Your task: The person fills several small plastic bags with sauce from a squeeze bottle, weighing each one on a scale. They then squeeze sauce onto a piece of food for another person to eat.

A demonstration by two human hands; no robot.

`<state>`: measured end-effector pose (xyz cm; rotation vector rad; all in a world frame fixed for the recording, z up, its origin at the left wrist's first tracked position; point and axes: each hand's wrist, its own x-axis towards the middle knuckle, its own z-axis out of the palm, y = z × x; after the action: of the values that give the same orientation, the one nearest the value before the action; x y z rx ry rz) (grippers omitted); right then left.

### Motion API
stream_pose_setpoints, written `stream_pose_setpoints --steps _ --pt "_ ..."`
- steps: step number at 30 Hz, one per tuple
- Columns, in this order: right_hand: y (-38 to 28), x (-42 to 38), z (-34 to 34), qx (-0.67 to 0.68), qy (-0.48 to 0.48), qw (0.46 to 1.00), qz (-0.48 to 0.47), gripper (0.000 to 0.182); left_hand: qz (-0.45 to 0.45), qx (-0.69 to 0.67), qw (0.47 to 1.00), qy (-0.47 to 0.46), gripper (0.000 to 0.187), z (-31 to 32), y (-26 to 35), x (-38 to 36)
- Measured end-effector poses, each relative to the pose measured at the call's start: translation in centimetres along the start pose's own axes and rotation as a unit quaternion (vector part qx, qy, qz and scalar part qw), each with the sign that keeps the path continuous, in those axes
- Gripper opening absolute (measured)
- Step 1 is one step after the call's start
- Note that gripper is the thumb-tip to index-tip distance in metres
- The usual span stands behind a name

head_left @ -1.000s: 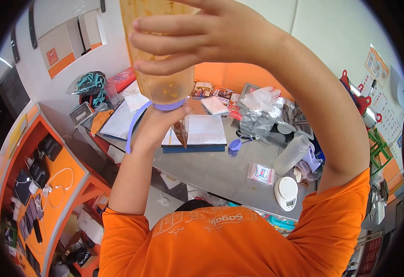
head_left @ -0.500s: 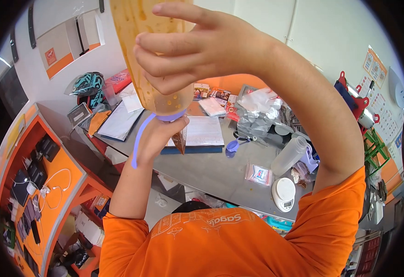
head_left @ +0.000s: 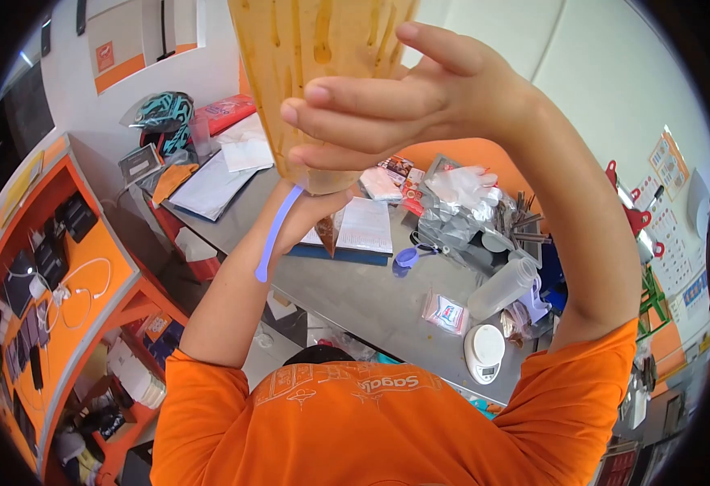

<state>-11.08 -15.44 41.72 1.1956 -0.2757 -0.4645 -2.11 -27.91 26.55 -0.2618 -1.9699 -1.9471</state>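
A tall translucent container (head_left: 290,40), streaked inside with brown drips, is held up in front of me, its upper end out of frame. My right hand (head_left: 428,105) curves its fingers around the container's side, the index finger apart from the others. Under the container's narrow lower end, my left hand (head_left: 310,215) is closed. A pointed corner of a clear plastic bag with brown contents (head_left: 327,235) hangs below that hand. From the lower end a purple strip (head_left: 272,239) runs down along my left forearm. The left fingers' exact grip is mostly hidden.
On the grey table lie an open book (head_left: 363,227), a purple scoop (head_left: 406,257), a translucent bottle (head_left: 501,290), a small packet (head_left: 446,313) and a white scale (head_left: 485,352). Plastic bags (head_left: 464,194) pile up behind. An orange shelf (head_left: 116,279) with cables stands left.
The container and both hands have shifted right and slightly down in the view. The camera view has also shifted a little. Both hands keep their hold.
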Motion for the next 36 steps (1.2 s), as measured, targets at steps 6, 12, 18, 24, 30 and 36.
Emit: stream_pose_setpoints --steps 6,12,18,24,30,36 --pt "1.1 2.0 -0.1 -0.007 -0.006 0.998 -0.067 0.047 0.032 0.012 0.999 -0.006 0.025 0.2 -1.2 0.9" --pt "2.0 3.4 0.3 0.006 -0.019 0.991 -0.132 0.042 0.061 -0.034 0.998 -0.010 0.021 0.4 -0.5 1.2" --pt "1.8 3.5 0.3 0.014 -0.084 0.991 -0.100 0.052 0.051 -0.094 0.994 -0.018 0.022 -0.3 -2.1 2.0" --pt "1.6 2.5 0.0 0.030 -0.110 0.992 -0.056 0.035 0.027 -0.088 0.996 -0.013 0.023 -1.4 -2.9 1.7" --pt "-0.8 0.0 1.3 0.061 -0.083 0.995 0.017 0.029 -0.009 -0.065 0.998 -0.010 0.030 -2.2 -3.6 1.4" --pt "-0.9 0.2 0.2 0.057 -0.146 0.988 0.010 0.039 -0.012 -0.067 0.997 -0.027 0.024 -2.3 -3.8 1.2"
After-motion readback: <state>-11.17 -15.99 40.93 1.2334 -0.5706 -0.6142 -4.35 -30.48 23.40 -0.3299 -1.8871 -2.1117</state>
